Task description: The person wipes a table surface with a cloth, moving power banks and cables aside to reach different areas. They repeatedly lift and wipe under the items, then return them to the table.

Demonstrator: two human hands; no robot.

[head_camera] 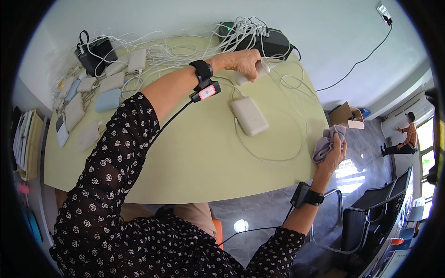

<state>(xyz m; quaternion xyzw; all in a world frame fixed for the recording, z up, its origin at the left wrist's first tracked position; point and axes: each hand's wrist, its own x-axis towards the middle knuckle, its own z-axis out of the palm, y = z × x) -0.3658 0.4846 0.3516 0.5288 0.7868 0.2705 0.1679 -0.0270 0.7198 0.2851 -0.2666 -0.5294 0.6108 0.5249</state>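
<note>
My left hand (pixel 245 62) reaches across the table and grips a white power bank (pixel 263 69) by its sides near the back right. A thin white cable is plugged into that power bank's right end. In my right hand (pixel 335 153) is a crumpled greyish-purple cloth (pixel 324 145), held at the table's right edge. Between the two hands, a second white power bank (pixel 249 116) lies flat, with a white cable (pixel 278 161) looping from it over the tabletop.
More white and pale blue power banks (pixel 108 100) crowd the pale green table's (pixel 194 166) left side. Tangled white cables (pixel 174 52) run along the back to a black charging unit (pixel 274 43). Beyond the right edge are a cardboard box (pixel 342 113), black chairs (pixel 358 219) and another person (pixel 408 135).
</note>
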